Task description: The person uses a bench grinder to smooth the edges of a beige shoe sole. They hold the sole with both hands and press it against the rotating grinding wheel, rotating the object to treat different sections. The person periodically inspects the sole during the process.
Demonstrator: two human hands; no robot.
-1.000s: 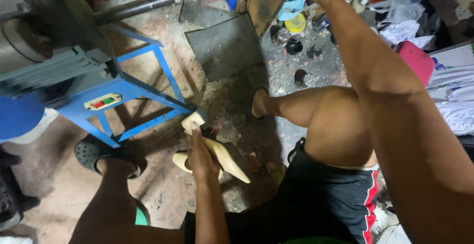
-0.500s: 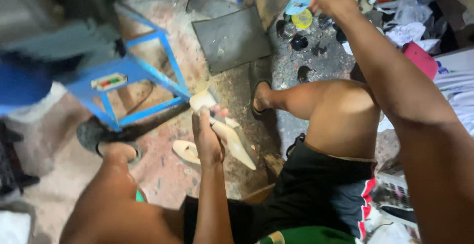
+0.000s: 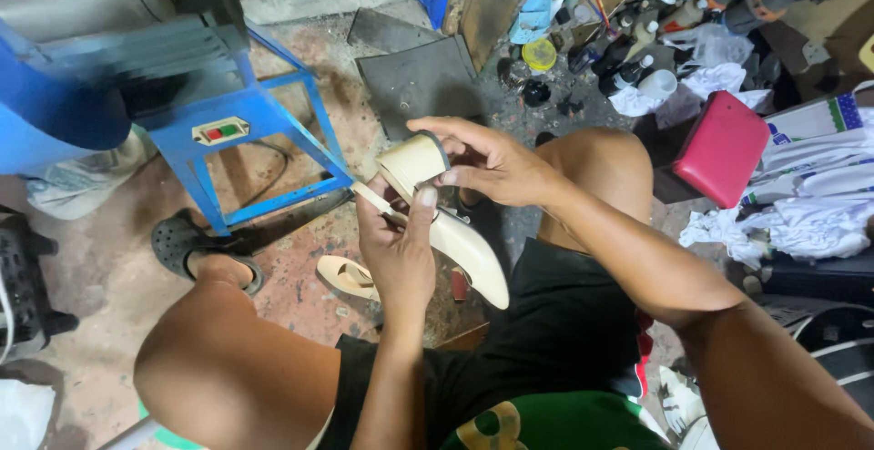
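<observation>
— Hands first: what does each one have?

— Left hand [image 3: 401, 254] is wrapped around a cream-coloured shoe [image 3: 469, 250], thumb pressed up along its top edge. The shoe sits over the person's lap, pointed toe slanting down toward the right, heel end raised.

— And the other one?

— Right hand [image 3: 487, 158] comes in from the right, fingers [image 3: 435, 127] curled close around a cream block heel [image 3: 411, 163] with a dark rim on its outer face. The heel is pinched between thumb and fingertips, right at the raised back end of the shoe. It touches the shoe or sits just against it; I cannot tell whether it is attached.

— Anything lying below?

— A second cream shoe part [image 3: 348, 277] rests on the stained concrete floor [image 3: 300, 295], just beside the left wrist and between the knees.

— What stands around?

— A blue metal machine stand [image 3: 264, 131] with a small switch box on the left, and a dark sandal [image 3: 187, 245] on the person's foot at its base. A dark flat sheet [image 3: 419, 76] lies on the floor farther up. On the right are a red box [image 3: 724, 145], crumpled white cloths [image 3: 801, 222], and a clutter of bottles and small jars [image 3: 601, 49] near a yellow lid [image 3: 539, 54].
</observation>
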